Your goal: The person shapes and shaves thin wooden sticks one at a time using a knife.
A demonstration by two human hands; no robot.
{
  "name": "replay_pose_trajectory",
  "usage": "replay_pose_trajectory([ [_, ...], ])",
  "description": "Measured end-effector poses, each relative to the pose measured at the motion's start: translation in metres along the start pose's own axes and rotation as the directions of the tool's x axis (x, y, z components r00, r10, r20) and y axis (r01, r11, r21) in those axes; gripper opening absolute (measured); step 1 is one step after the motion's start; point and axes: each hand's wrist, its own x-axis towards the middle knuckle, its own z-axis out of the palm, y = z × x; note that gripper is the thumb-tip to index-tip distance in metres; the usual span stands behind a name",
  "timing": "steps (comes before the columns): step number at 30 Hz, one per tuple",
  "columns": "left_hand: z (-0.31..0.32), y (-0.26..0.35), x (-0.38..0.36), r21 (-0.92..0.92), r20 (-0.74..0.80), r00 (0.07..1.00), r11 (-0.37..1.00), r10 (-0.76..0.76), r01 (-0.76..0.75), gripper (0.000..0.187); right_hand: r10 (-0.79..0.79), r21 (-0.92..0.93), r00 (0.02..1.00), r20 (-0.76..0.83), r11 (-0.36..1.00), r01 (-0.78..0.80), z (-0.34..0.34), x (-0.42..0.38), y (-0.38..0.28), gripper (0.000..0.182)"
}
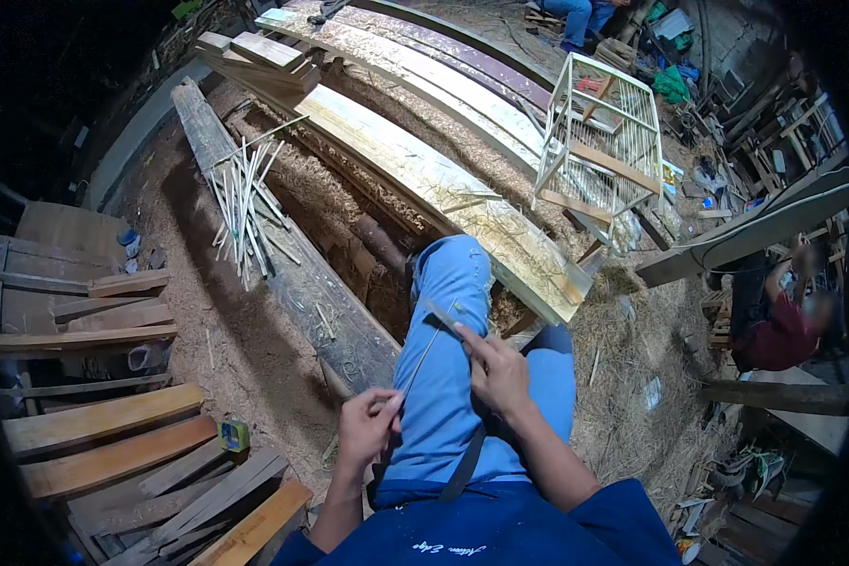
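Note:
My left hand is closed, pinching one end of a thin wooden stick above my thigh. The stick slants up and right across my jeans. My right hand is wrapped round a knife, its flat blade poking out past the index finger near the stick's far end. The knife's handle is hidden in the palm. Beyond my left hand, a loose heap of similar thin sticks lies on a weathered plank.
A barred wooden cage stands on long boards strewn with shavings. Stacked planks and a tape measure are at left. One person in a dark red shirt is at right; another's blue-trousered leg shows at top.

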Motion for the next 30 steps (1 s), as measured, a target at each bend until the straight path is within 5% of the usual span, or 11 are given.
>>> replay_pose_trajectory([
  [3,0.013,0.011,0.024,0.037,0.060,0.996,0.996,0.073,-0.075,0.020,-0.057,0.056,0.997,0.050,0.997,0.054,0.001,-0.008,-0.003,0.045],
  [5,0.019,0.026,0.032,0.007,0.094,0.991,0.995,0.095,-0.096,0.021,-0.109,0.339,0.967,-0.232,0.922,0.186,0.015,-0.008,0.011,0.047],
  [7,0.020,0.034,0.039,0.051,0.094,0.977,0.979,0.190,-0.195,0.021,-0.054,0.325,0.964,-0.261,0.935,0.141,-0.001,-0.001,0.011,0.042],
  [9,0.019,0.035,0.047,-0.010,0.115,0.962,0.969,0.248,-0.248,0.020,0.474,0.744,0.880,0.035,0.576,-0.339,-0.021,0.012,0.008,0.033],
  [11,0.017,0.045,0.048,0.014,0.161,0.951,0.963,0.262,-0.268,0.021,0.490,0.737,0.871,0.048,0.571,-0.362,-0.037,0.024,0.006,0.031],
  [17,0.013,0.052,0.046,0.106,0.237,0.939,0.954,0.250,-0.281,0.018,0.481,0.911,0.853,0.203,0.227,-0.345,-0.043,0.040,0.008,0.029],
  [21,0.013,0.055,0.043,0.117,0.211,0.945,0.954,0.249,-0.278,0.017,0.458,0.944,0.868,0.189,0.160,-0.290,-0.046,0.040,0.003,0.025],
  [27,0.003,0.062,0.048,0.162,0.183,0.960,0.956,0.214,-0.244,0.020,0.545,0.921,0.829,0.126,0.247,-0.302,-0.045,0.036,0.012,0.028],
  [30,-0.002,0.061,0.057,-0.065,0.022,0.951,0.950,0.307,-0.305,0.017,0.537,0.945,0.816,0.212,0.099,-0.311,-0.048,0.029,0.018,0.027],
])
